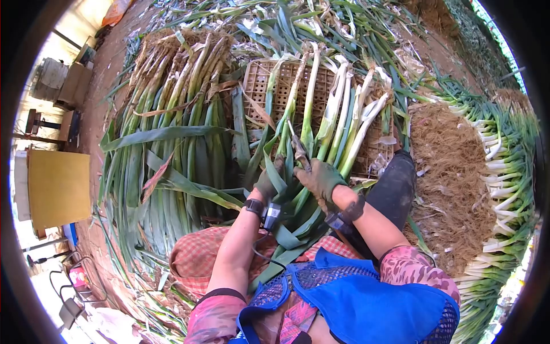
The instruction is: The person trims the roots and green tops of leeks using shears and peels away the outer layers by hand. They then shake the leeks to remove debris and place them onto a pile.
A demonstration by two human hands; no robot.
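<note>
My left hand [267,182], in a dark, soiled glove, is closed round the green part of a leek [285,129]. My right hand [321,180] wears a similar glove and grips a slim dark tool with a narrow pale tip [299,148]; its kind is not clear. The tip points away from me, over the leek stems. Beside it several leeks [338,106] lie side by side, pale ends away from me, across an upturned tan plastic crate [272,86]. Their leaves run back beneath my wrists.
A big bundle of untrimmed leeks [177,126] lies on the left, roots away from me. On the right is a heap of cut roots [450,166], bordered by a curved row of white-stemmed leeks [504,189]. Loose leaves [298,23] litter the far ground. A yellow box [59,186] stands far left.
</note>
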